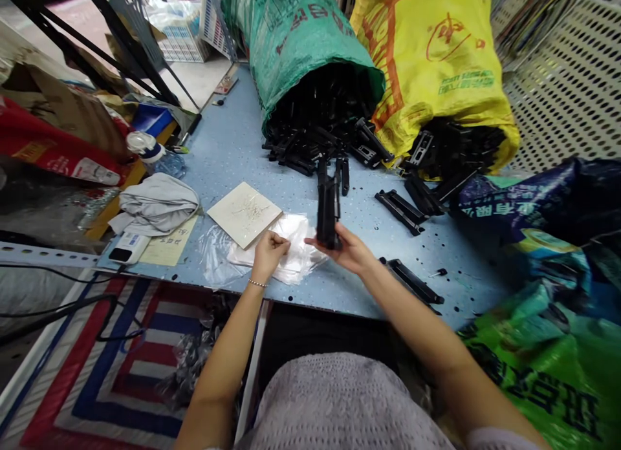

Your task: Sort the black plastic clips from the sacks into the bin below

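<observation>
My right hand (352, 248) is closed around the lower end of a long black plastic part (328, 207), which stands up over the blue table. To its left, my left hand (270, 253) has thumb and fingers pinched together; anything between them is too small to make out. Thin clear plastic bags (297, 264) lie flat under and beside my left hand. Just beyond them is a pale square board (237, 207) with many tiny thin pieces scattered on it. More black parts (400, 211) like the held one lie on the table to the right.
A green sack (305, 36) and a yellow sack (441, 55) spill black parts at the back. A grey cloth (158, 201), a white device (130, 247) and a water bottle (152, 154) sit at left. Printed plastic bags (543, 372) crowd the right side.
</observation>
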Available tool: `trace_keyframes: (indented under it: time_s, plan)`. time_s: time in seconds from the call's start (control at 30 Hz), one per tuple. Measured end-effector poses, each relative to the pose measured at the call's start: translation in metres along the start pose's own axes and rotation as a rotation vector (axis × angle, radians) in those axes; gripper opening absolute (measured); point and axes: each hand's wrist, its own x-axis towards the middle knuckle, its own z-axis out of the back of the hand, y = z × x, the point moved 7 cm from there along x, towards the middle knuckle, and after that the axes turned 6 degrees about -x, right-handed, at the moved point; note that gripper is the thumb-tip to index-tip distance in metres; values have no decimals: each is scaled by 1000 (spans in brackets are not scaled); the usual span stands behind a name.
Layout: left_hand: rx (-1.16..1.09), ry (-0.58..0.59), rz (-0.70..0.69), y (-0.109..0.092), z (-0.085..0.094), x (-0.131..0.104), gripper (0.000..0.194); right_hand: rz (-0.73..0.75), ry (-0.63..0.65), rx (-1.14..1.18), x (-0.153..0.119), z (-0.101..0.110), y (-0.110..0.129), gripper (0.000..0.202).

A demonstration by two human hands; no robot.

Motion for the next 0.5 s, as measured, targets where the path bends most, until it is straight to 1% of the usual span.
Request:
trace_keyframes:
  time_s: [0.03,0.07,0.13,0.17,0.2,0.23,0.3,0.33,0.37,0.4,0.5]
  plan:
    - [14,-4,-57,-7,0,-2,7,-25,-4,102,10,-13,-13,56]
    - [62,0,-126,-14,1,-5,4,-42,-31,143,18,-22,-24,54]
    - [225,22,-236,-25,4,-9,15,-31,-113,121,26,-29,-38,48]
    - [296,28,-250,-27,6,-10,18,2,-156,93,25,-27,-40,44]
    - [333,27,-234,-26,10,-10,20,39,-182,75,23,-26,-39,41]
    - [332,22,-199,-23,13,-9,19,69,-181,79,21,-25,-37,39]
    - [285,24,-133,-15,15,-8,16,77,-116,138,17,-27,-33,41]
    - [282,35,-131,-12,14,-8,16,57,-73,164,17,-30,-33,43]
    - [311,45,-157,-12,11,-8,19,36,-46,171,18,-33,-33,44]
    - [368,46,-202,-14,8,-9,26,25,-50,150,19,-33,-34,44]
    - [549,1,-327,-20,8,-10,44,45,-131,-6,14,-27,-33,39]
